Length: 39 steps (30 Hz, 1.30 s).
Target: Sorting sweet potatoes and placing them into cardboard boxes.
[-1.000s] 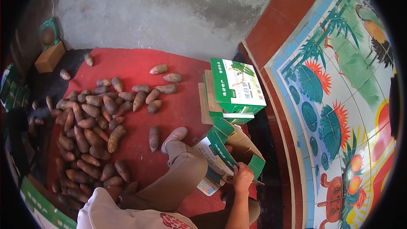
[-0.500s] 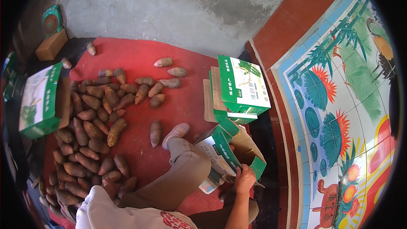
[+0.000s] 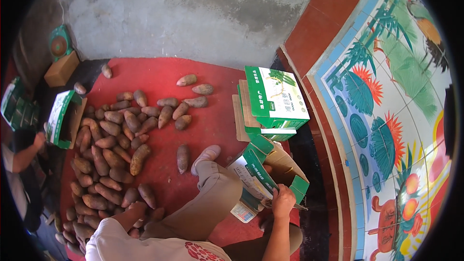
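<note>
My right hand (image 3: 283,201) grips the near edge of an open green-and-white cardboard box (image 3: 251,174), thumb up on the rim. Inside that box, reddish-brown root vegetables like sweet potatoes (image 3: 268,168) partly show. My left hand (image 3: 136,209) reaches down into the large pile of sweet potatoes (image 3: 114,160) on the red floor covering. It touches the pile's right side, but its fingers are mostly out of sight, and what they hold cannot be made out.
Closed green-and-white boxes (image 3: 278,97) stand beyond the open one, by the tiled wall (image 3: 382,125). At left, a co-worker's hand (image 3: 39,140) is at another open box (image 3: 67,118). A green scale (image 3: 60,42) rests on a brown carton (image 3: 62,69). A single sweet potato (image 3: 182,158) lies near my shoe (image 3: 207,155).
The co-worker's arm has come into view at left, and the box there has turned and shifted. My left hand now shows at the pile. My right hand keeps its hold on the box.
</note>
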Available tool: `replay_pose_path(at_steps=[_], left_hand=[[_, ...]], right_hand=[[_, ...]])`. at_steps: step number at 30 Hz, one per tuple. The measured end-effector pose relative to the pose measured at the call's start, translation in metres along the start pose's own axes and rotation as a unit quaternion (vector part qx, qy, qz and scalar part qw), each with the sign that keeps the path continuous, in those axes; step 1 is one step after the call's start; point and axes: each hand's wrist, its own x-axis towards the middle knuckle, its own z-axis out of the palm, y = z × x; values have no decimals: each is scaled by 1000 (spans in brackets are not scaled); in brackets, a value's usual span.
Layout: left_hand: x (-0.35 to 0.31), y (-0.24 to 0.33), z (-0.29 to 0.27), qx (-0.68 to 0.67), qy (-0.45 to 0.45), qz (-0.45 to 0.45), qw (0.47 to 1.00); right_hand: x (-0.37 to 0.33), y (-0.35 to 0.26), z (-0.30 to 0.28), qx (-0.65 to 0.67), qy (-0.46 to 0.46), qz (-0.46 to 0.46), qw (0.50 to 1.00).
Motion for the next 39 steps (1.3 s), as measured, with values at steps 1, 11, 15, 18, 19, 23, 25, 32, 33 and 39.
replay_pose_path(at_steps=[1,11,15,18,19,23,25,32,33,39], left_hand=[[25,4,11,34,230,51,971],[36,128,-388,-383,337,-12,860],[52,182,-460,-493,464,81,732],[60,232,-496,-576,471,178,644],[61,248,-506,-574,472,181,645],[60,313,-532,-557,413,254,675],[63,340,-532,-513,406,282,702],[61,386,-533,-381,315,312,811],[66,385,-533,-382,280,343,811],[69,353,-514,-382,403,400,729]], right_hand=[[-4,9,-1,-15,14,-2,1000],[-10,18,5,-31,22,-9,999],[-12,18,7,-37,10,-9,999],[-13,17,9,-51,6,-11,999],[-14,17,9,-49,9,-9,999],[-14,19,9,-50,8,-16,999],[-15,21,9,-50,7,-14,999],[-16,22,13,-38,16,-23,999],[-15,21,12,-39,17,-23,999],[-17,20,13,-36,28,-43,998]])
